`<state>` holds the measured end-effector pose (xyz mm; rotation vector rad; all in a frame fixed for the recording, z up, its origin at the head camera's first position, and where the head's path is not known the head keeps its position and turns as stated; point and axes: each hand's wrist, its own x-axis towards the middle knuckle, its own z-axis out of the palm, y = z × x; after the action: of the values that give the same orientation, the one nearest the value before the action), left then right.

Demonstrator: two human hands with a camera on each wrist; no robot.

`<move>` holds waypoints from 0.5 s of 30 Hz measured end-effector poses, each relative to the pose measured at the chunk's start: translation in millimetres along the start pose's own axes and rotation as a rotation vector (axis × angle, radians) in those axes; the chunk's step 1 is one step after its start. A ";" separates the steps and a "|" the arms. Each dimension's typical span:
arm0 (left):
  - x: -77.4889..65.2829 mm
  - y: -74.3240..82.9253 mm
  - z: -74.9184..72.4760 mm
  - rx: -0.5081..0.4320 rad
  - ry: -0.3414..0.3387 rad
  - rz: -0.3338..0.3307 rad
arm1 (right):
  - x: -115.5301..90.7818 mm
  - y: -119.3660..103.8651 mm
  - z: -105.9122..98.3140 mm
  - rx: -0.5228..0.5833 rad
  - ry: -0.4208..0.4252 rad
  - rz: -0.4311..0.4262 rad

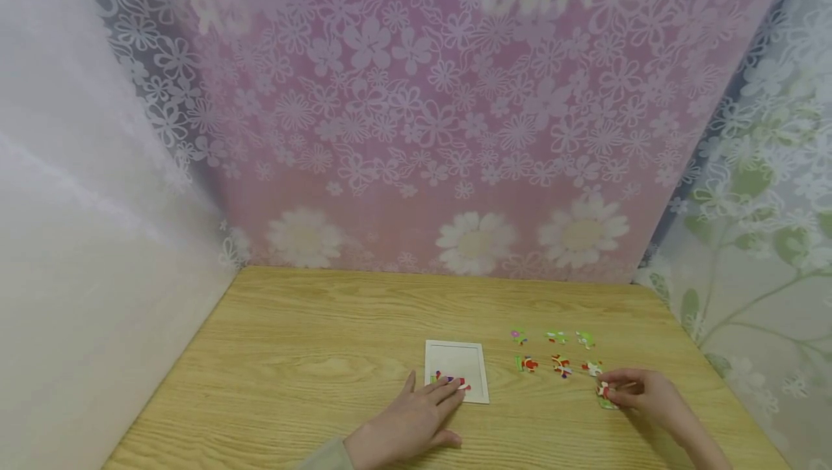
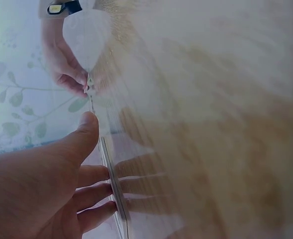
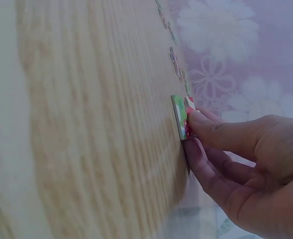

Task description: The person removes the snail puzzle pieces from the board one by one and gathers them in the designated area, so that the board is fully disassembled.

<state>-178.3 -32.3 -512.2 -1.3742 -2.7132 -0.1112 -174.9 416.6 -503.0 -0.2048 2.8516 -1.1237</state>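
A white puzzle tray lies mid-table, with colourful puzzle pieces at its lower left, partly hidden under fingers. My left hand rests its outstretched fingers on the tray and these pieces. In the left wrist view the fingertips meet the tray's edge, thumb apart. To the right, my right hand pinches a green and red puzzle piece between thumb and fingers, close over the table. One straight edge of that piece faces the right wrist camera.
Several loose puzzle pieces lie in two rows right of the tray, among them a red one and a green one. A pink flowered backdrop closes off the wooden table at the back, with pale walls on both sides.
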 end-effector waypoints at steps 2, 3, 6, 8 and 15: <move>0.0 0.1 -0.2 -0.004 -0.002 -0.001 | -0.4 1.3 -0.2 -0.015 -0.014 -0.007; 0.1 0.0 -0.2 -0.007 -0.004 -0.001 | -0.6 1.9 -0.4 -0.018 -0.022 -0.008; 0.1 -0.1 -0.3 -0.015 -0.009 -0.002 | -0.6 3.3 -1.0 0.009 -0.050 0.006; 0.0 -0.1 -0.6 -0.017 -0.013 -0.003 | -0.3 3.8 -0.8 0.025 -0.057 0.011; 0.2 0.9 -1.8 -0.021 -0.007 -0.013 | -0.6 -2.2 -0.9 -0.014 0.013 0.062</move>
<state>-177.6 -31.8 -510.4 -1.3647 -2.7353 -0.1356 -174.2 415.7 -500.9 -0.1098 2.8569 -1.0985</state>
